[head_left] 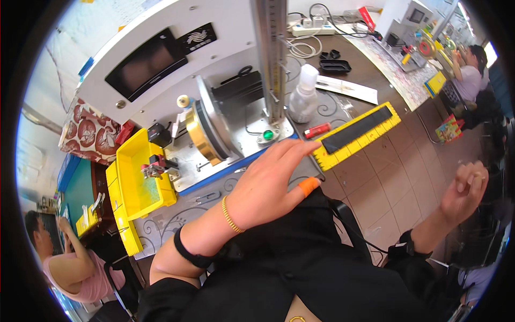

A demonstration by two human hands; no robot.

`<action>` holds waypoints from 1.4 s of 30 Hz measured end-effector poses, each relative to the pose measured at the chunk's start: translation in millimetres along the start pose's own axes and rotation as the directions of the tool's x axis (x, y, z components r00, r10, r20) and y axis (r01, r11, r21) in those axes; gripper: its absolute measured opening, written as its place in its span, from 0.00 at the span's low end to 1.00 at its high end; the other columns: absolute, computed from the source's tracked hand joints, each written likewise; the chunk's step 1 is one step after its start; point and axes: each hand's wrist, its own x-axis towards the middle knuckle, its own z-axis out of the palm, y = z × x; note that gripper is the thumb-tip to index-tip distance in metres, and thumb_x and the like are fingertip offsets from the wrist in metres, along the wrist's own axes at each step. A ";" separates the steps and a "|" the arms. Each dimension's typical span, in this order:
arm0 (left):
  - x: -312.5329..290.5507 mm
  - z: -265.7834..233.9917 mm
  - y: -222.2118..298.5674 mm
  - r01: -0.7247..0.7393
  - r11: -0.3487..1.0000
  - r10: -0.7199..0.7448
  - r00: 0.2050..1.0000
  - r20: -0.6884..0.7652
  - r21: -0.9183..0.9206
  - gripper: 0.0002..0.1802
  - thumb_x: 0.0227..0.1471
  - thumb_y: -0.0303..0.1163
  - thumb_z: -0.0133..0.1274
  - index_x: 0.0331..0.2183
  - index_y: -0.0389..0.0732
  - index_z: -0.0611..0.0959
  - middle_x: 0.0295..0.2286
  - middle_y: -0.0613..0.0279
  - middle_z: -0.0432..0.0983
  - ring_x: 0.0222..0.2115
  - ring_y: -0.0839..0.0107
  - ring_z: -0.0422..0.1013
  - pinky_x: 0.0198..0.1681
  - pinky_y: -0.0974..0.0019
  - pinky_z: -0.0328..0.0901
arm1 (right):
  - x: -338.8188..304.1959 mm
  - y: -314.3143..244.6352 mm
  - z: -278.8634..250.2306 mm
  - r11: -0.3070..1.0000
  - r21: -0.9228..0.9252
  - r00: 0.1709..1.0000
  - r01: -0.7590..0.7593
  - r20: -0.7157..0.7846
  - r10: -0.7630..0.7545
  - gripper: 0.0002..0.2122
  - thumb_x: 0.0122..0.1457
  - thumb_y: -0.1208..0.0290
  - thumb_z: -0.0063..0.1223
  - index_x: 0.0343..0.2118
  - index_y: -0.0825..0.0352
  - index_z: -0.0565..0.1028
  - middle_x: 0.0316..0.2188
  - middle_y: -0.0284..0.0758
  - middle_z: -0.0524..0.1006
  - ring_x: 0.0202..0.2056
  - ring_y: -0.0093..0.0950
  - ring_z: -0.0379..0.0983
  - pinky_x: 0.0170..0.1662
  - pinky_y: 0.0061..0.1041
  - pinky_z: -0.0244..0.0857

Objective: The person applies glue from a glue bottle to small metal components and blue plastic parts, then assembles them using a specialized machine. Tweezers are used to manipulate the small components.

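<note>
My left hand [271, 185] stretches across the front of the bench machine, fingers extended and nothing in them. An orange finger cover [309, 185] is on its thumb. Its fingertips come up to the near end of a yellow tray [357, 152] with ruler-like marks, which holds a dark strip [358, 130]. Just beyond the fingers are a small red cylinder [317, 130] and the machine's green button [268, 135]. Away to the right, my right hand [464, 192] is raised over the floor side with its fingers curled in, and no object shows in it.
A gold-rimmed wheel [201, 137] stands on the machine base, beside a vertical metal column [272, 59]. Left of it sits a yellow bin [140, 188]. A clear white-capped bottle [305, 96] and a power strip [313, 29] are behind. Other people sit at far left and far right.
</note>
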 end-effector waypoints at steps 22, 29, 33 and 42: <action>108.4 149.2 -60.4 -0.257 0.951 0.219 0.953 0.210 0.174 0.36 0.39 0.27 0.57 0.54 0.40 0.69 0.54 0.50 0.65 0.55 0.52 0.61 0.59 0.53 0.56 | -54.3 92.2 -96.3 0.421 0.653 0.766 -0.630 0.613 0.195 0.05 0.53 0.78 0.57 0.25 0.64 0.71 0.22 0.32 0.71 0.17 0.22 0.72 0.17 0.18 0.60; 115.8 142.8 -66.9 -0.172 0.980 0.151 0.970 0.192 0.102 0.32 0.41 0.21 0.47 0.52 0.38 0.71 0.51 0.51 0.70 0.52 0.53 0.64 0.57 0.55 0.57 | -50.7 87.0 -65.5 0.775 0.001 0.726 -0.632 0.351 0.592 0.04 0.53 0.78 0.57 0.26 0.66 0.72 0.21 0.28 0.71 0.20 0.21 0.71 0.22 0.18 0.62; 112.0 145.9 -64.8 -0.180 0.979 0.163 0.975 0.153 0.100 0.33 0.39 0.20 0.49 0.53 0.39 0.71 0.50 0.51 0.70 0.51 0.54 0.65 0.56 0.55 0.59 | -71.8 148.4 -0.9 0.534 -0.799 0.875 -0.278 0.019 0.484 0.06 0.51 0.77 0.58 0.25 0.68 0.70 0.20 0.30 0.68 0.20 0.21 0.63 0.25 0.19 0.58; 112.0 161.3 -58.1 -0.226 0.934 0.209 0.974 0.091 0.275 0.32 0.38 0.21 0.54 0.51 0.45 0.74 0.47 0.57 0.70 0.46 0.55 0.65 0.52 0.56 0.60 | -87.6 185.8 9.6 0.451 -0.836 0.901 -0.313 -0.112 0.419 0.05 0.51 0.77 0.58 0.26 0.67 0.71 0.21 0.33 0.69 0.19 0.24 0.65 0.24 0.25 0.62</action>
